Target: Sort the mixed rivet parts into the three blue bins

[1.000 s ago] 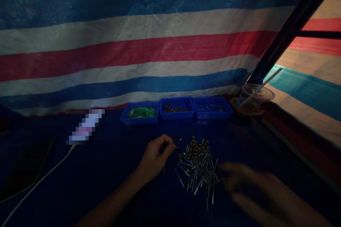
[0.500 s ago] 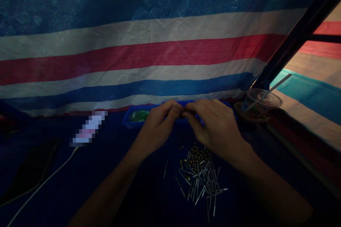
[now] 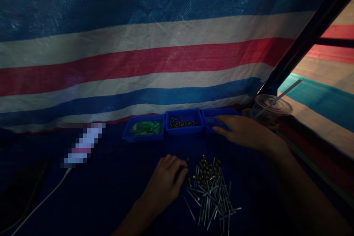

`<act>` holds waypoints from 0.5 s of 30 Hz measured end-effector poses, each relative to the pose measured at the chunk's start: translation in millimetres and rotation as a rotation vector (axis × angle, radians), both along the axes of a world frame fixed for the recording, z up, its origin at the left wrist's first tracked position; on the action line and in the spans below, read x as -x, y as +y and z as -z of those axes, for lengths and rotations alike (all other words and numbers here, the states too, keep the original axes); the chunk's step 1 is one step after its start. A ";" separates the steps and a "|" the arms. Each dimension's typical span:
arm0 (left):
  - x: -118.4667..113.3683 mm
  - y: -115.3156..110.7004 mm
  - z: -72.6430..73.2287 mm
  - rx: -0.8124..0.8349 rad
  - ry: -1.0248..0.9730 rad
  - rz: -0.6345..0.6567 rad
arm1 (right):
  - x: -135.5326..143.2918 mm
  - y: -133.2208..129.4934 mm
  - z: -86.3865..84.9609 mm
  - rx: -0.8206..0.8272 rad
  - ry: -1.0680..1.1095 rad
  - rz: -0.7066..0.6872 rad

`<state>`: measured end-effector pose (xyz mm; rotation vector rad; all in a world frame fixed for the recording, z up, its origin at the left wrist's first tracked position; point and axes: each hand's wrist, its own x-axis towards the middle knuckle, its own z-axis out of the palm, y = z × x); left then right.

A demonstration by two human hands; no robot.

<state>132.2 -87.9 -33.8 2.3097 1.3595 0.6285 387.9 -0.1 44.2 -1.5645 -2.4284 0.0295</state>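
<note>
My left hand (image 3: 169, 173) rests low over the blue table, fingers bent and the thumb a little apart. Just beyond its fingertips lies a small brass-coloured piece (image 3: 187, 159); I see nothing held. To the right is a pile of thin metal rods (image 3: 212, 199) with brass-coloured ends or fittings (image 3: 206, 169) at its far side. My right hand (image 3: 240, 129) reaches over the right-hand blue tray (image 3: 229, 111), index finger and thumb spread apart. Its other fingers and part of that tray's contents are hidden.
The middle blue tray (image 3: 184, 130) holds many small metallic pieces; the left blue tray (image 3: 125, 134) has green items in it. A lidded plastic cup (image 3: 272, 105) with a straw stands at the right. A blurred-out lit device (image 3: 84, 145) with a white cable (image 3: 44, 201) lies left. Striped sheeting (image 3: 138, 59) hangs behind.
My hands, together in front of the trays before, have parted. The left came down towards the table by the pile; the right moved right, over the right-hand tray. The middle tray now shows.
</note>
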 end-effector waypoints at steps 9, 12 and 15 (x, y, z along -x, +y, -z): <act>2.3 -0.1 16.7 -0.016 0.135 0.022 | 42.6 -57.3 56.9 0.065 0.212 -0.211; 2.4 4.2 21.3 -0.022 0.123 -0.048 | 57.9 -67.5 76.9 0.105 0.154 -0.260; 1.5 8.9 22.4 0.021 0.054 -0.144 | 67.7 -65.2 85.6 0.079 0.140 -0.232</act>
